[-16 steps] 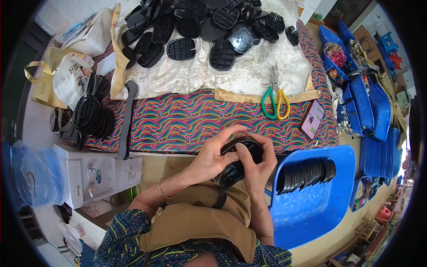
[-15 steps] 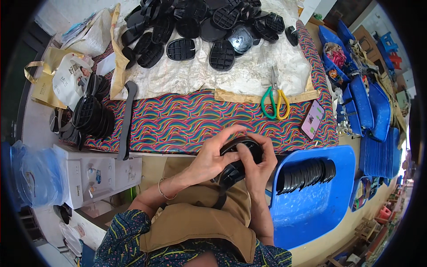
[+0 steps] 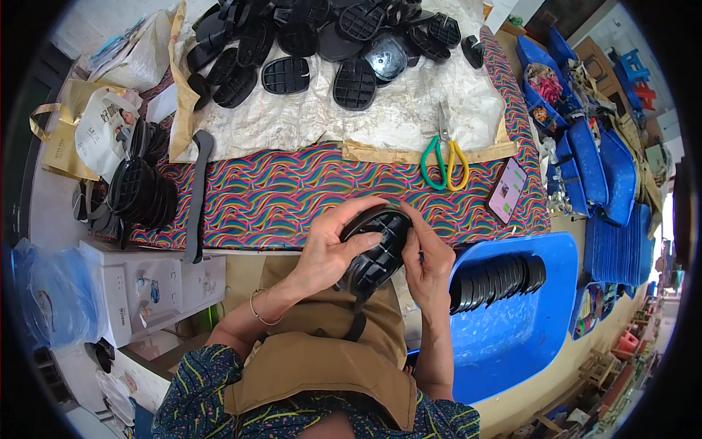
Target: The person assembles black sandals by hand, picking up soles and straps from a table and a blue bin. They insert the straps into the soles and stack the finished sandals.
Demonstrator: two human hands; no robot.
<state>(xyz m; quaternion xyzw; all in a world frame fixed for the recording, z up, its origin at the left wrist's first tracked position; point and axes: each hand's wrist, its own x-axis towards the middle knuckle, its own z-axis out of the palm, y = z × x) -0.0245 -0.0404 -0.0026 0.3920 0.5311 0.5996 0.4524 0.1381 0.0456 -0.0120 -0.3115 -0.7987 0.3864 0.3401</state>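
The brown cloth apron lies nearest, at 6 o'clock from the black sole held up in front of it. The left hand grips the sole from 9 o'clock, thumb across its gridded face and fingers mostly hidden behind; the right hand holds its rim at 3 o'clock, fingers bent. A dark strap shows just below — whether it joins the sole is hard to tell. At 4 o'clock stands a smooth blue tub, its rim rounded, with curved black pieces packed in a row. Beyond the table's near edge, wavy patterned cloth leaves room before the creased white sheet. Scissors lie at 1 o'clock, a phone at 2 — and furthest, towards 12, heaped soles overlap, cut off by the upper edge.
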